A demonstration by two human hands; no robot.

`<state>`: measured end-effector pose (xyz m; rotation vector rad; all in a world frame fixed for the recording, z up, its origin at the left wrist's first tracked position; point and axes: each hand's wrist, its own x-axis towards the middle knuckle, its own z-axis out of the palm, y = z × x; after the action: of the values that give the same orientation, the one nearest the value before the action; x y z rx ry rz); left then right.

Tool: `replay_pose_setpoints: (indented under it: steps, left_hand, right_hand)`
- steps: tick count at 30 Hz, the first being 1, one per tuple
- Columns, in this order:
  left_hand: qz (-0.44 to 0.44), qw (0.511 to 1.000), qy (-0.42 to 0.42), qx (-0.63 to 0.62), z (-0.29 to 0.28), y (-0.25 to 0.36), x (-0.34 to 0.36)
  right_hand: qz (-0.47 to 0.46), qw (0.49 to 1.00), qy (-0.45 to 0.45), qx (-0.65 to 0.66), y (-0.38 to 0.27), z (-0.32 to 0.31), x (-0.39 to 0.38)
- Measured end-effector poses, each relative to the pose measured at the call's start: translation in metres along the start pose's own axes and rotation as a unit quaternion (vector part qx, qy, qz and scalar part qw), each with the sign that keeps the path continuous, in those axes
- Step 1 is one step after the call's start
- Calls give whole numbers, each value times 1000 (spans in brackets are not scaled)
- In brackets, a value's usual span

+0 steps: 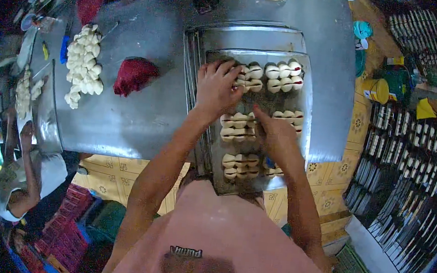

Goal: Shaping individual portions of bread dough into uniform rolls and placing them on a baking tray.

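Note:
A metal baking tray [242,99] before me holds several rows of small pale dough pieces, with dark slits along them and red showing at a few ends. My left hand [217,88] lies over the far-left dough group [251,78], its fingers spread and partly covering it. Lower on the tray, my right hand [279,141] is over the right-hand dough pieces [288,117], thumb pointing toward the middle column [237,127]. Its other fingers are hidden beneath it, so any grip is unclear. A bit of blue [269,163] shows below that hand.
The tray sits on other trays on a metal table [147,122]. To the left are a red crumbly heap [135,75] and a dough-ball pile [84,65]. Another person [31,172] works at far left. Racks of filled trays [403,158] and a yellow bucket [377,90] stand right.

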<state>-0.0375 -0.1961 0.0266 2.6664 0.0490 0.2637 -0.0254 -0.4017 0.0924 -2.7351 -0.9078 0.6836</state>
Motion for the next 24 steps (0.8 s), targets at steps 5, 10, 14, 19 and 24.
replay_pose_setpoints:
  steps: [5, 10, 14, 19, 24]
  left_hand:
    - [51, 995, 68, -45, 10, 18, 5]
    - [-2, 1000, -24, 20, 13, 25, 16]
    - [24, 996, 85, -4, 21, 43, 16]
    - [13, 999, 18, 29, 41, 68, 30]
    - [-3, 998, 34, 44, 47, 76, 33]
  right_hand:
    - [-28, 979, 201, -8, 17, 3, 32]
    - [-6, 997, 72, -4, 22, -7, 2]
    - [-9, 995, 100, 31, 48, -20, 0]
    - [-39, 987, 148, 52, 67, -17, 23]
    - [4, 998, 52, 25, 79, -34, -10]
